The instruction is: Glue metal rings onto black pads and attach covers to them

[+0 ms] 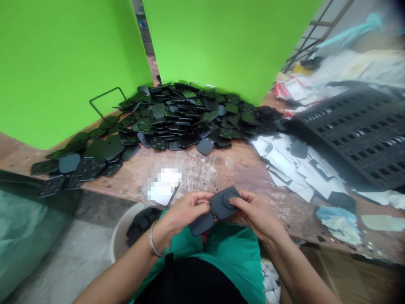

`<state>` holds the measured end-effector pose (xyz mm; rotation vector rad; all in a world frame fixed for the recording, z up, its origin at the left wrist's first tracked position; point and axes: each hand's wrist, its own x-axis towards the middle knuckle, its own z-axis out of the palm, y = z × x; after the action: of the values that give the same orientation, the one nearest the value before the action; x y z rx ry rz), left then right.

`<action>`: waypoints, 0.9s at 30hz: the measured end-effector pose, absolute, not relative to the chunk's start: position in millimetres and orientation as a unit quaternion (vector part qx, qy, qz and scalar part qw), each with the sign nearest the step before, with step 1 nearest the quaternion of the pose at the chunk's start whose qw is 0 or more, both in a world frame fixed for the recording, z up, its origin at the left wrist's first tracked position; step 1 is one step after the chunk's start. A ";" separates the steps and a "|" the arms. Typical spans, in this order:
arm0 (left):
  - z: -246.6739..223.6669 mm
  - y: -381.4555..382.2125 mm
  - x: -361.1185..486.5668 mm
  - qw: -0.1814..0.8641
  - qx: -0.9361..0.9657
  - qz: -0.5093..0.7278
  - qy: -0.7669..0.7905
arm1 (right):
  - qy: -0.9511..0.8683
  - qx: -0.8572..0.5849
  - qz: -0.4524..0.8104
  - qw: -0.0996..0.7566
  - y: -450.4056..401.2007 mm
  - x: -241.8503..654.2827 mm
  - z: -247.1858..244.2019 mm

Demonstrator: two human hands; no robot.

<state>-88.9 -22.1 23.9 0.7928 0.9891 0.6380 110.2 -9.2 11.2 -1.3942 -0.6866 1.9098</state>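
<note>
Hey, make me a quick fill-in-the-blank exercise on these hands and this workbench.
1. Of the left hand and right hand, the one with its thumb on the round mark of the dark piece is the ____ one.
2. The wrist ringed by a silver bangle is the ____ one.
3. The heap of black pieces lies in front of upright panels coloured ____.
Missing words: right; left; green.
</note>
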 end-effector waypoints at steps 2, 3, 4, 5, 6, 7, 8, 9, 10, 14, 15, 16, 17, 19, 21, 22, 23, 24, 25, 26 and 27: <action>23.5 -22.2 -88.9 0.758 0.364 0.293 0.454 | -0.260 -0.532 0.733 0.334 -9.4 110.4 10.8; 23.2 -22.3 -88.8 0.758 0.363 0.294 0.455 | -0.261 -0.532 0.732 0.337 -9.4 110.7 10.6; 23.0 -22.3 -88.8 0.758 0.363 0.295 0.455 | -0.263 -0.533 0.728 0.340 -9.4 110.9 10.4; 22.9 -22.4 -88.7 0.758 0.363 0.295 0.455 | -0.266 -0.535 0.725 0.343 -9.3 111.2 10.2; 23.0 -22.4 -88.6 0.758 0.364 0.295 0.454 | -0.268 -0.538 0.721 0.344 -9.2 111.5 10.0; 23.3 -22.3 -88.3 0.759 0.364 0.294 0.453 | -0.269 -0.540 0.720 0.343 -9.2 111.8 9.7; 23.8 -22.3 -88.0 0.759 0.364 0.293 0.454 | -0.269 -0.541 0.720 0.341 -9.2 112.0 9.3; 24.4 -22.3 -87.6 0.758 0.362 0.293 0.456 | -0.267 -0.541 0.721 0.340 -9.2 112.3 8.9; 25.1 -22.4 -87.1 0.756 0.359 0.293 0.461 | -0.267 -0.541 0.720 0.342 -9.3 112.5 8.4; 26.3 -23.7 -84.0 0.747 0.344 0.297 0.486 | -0.283 -0.543 0.707 0.353 -10.8 113.0 7.6; 26.0 -24.2 -83.2 0.745 0.342 0.298 0.489 | -0.288 -0.546 0.703 0.354 -11.6 112.8 8.1; 25.5 -24.7 -82.3 0.743 0.341 0.299 0.492 | -0.292 -0.549 0.698 0.355 -12.5 112.4 9.0; 25.0 -25.2 -81.6 0.739 0.342 0.301 0.497 | -0.295 -0.553 0.692 0.357 -13.5 111.8 10.2; 24.0 -26.0 -80.1 0.727 0.348 0.305 0.507 | -0.301 -0.562 0.679 0.364 -15.6 110.2 13.5; 23.4 -26.3 -79.0 0.716 0.358 0.308 0.515 | -0.309 -0.567 0.667 0.370 -17.4 108.4 16.9; 23.3 -26.4 -78.6 0.711 0.362 0.308 0.518 | -0.317 -0.569 0.660 0.375 -18.0 107.8 18.3; 23.1 -26.4 -78.3 0.707 0.366 0.309 0.520 | -0.327 -0.571 0.650 0.379 -18.4 107.3 19.2; 22.9 -26.5 -78.1 0.703 0.369 0.311 0.523 | -0.340 -0.574 0.639 0.383 -18.6 107.1 19.5; 22.6 -26.5 -77.9 0.699 0.373 0.313 0.524 | -0.355 -0.577 0.626 0.387 -18.6 107.1 19.1; 22.2 -26.5 -77.9 0.694 0.378 0.315 0.526 | -0.371 -0.580 0.612 0.390 -18.4 107.4 18.0; 21.8 -26.6 -77.9 0.689 0.383 0.318 0.527 | -0.387 -0.582 0.599 0.390 -18.1 107.9 16.2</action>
<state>-77.9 -26.6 21.8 0.8559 1.1791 0.7113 107.9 -18.1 16.2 -1.4795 -0.9847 1.5234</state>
